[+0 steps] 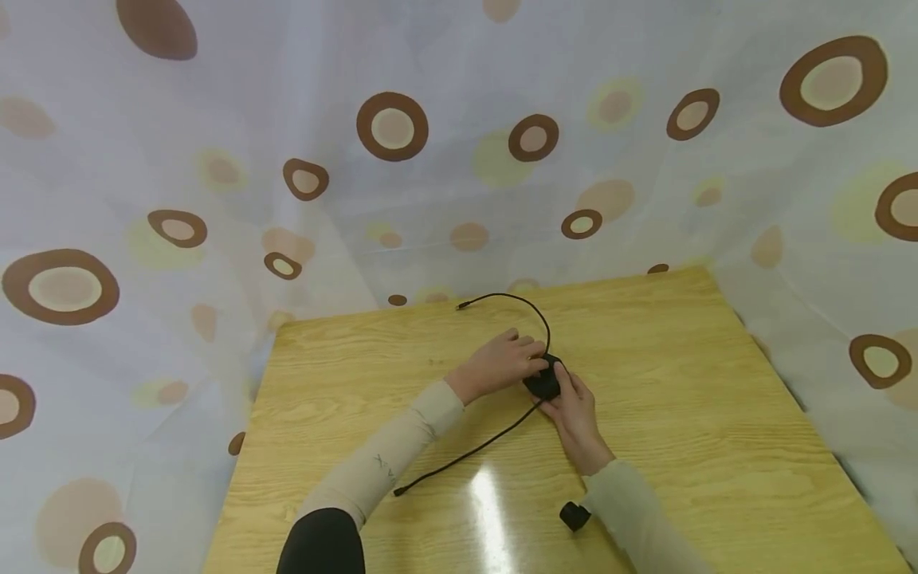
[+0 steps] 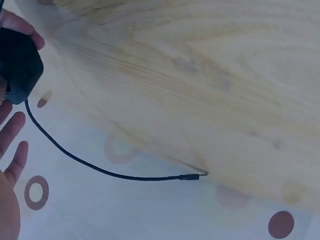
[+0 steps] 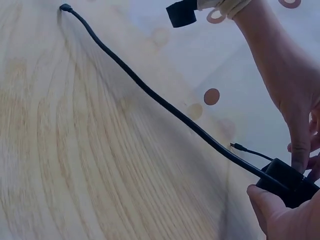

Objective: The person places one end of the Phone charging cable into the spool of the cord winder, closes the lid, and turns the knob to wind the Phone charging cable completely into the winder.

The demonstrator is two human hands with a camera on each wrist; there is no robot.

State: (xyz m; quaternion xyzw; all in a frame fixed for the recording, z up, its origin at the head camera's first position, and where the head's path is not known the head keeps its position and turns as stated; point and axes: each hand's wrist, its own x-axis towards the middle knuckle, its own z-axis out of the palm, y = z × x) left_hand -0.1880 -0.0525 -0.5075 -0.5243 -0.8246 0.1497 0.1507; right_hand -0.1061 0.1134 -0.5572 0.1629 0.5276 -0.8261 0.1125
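A small black angular case (image 1: 543,385) with a thin black cable coming out at either end is held just above the table. My right hand (image 1: 576,414) grips it from the near right side, thumb along one face and fingers beneath. From the left, my left hand (image 1: 502,365) pinches the case near its far side; its other fingers stand away from it. One cable (image 2: 95,167) curves toward the back and ends in a small plug (image 2: 190,177). The other cable (image 3: 150,92) stretches to the front left, ending in a plug (image 3: 65,7). My hands partly cover the case.
The wooden table (image 1: 717,383) stands against a white curtain (image 1: 445,183) with brown and yellow spots. A black wrist camera (image 1: 574,516) sits by my right sleeve. Light glares off the table's front (image 1: 488,510).
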